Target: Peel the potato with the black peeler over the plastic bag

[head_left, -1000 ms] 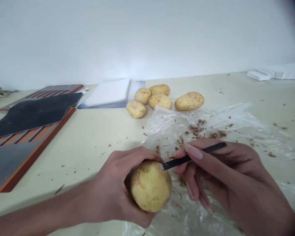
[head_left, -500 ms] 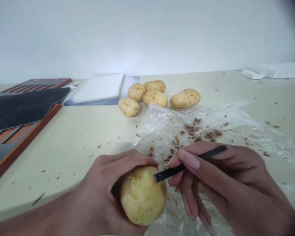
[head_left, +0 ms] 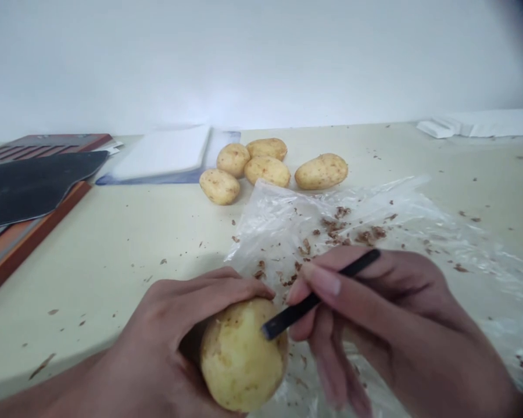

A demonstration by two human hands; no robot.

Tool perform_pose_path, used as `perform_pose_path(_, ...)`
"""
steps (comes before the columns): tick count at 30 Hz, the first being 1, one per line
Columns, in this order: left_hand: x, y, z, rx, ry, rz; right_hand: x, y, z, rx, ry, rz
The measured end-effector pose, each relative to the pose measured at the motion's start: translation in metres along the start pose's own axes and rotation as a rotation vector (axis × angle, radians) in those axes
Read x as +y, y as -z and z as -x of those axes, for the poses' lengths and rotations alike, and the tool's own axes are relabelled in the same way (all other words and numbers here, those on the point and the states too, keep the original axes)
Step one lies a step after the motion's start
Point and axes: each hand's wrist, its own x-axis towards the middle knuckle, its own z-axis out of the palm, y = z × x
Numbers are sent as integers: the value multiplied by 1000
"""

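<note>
At the lower middle, my left hand is wrapped round a potato whose near end shows pale yellow, with some brown specks. My right hand pinches a thin black flat tool between thumb and fingers, slanting down to the left. The tool's tip lies over the upper right part of the potato's pale face and seems to touch it. Beneath and beyond my right hand spreads a clear plastic sheet with brown peel scraps on it.
Several potatoes lie near the back of the pale table. A white pad on a blue-edged sheet is left of them. A black mat covers part of a red-brown slatted frame at left. White folded material lies back right.
The view has shifted slightly, so the table things appear further left. Both hands still hold the potato and the tool, and the tool's tip sits slightly lower on the potato's face.
</note>
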Motion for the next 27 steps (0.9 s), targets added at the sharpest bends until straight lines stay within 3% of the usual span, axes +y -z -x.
perform_pose_path(6,0,1,-3,-39,-24,-54,-2,-1,0,64,12,62)
perform_pose_path(10,0,2,-3,-59,-32,-5,-1,-1,0,-28,-57,0)
perform_pose_path(14,-1,1,0,-41,-8,-69,-3,3,1,73,-25,73)
perform_pose_path(18,-4,2,2,-80,-46,-158,-4,0,1,8,-6,-4)
perform_pose_path(21,-5,3,4,-70,-55,-129,-3,-3,-2,-32,-25,-32)
perform_pose_path(27,1,-1,7,-24,40,10,-4,1,0,25,-22,-18)
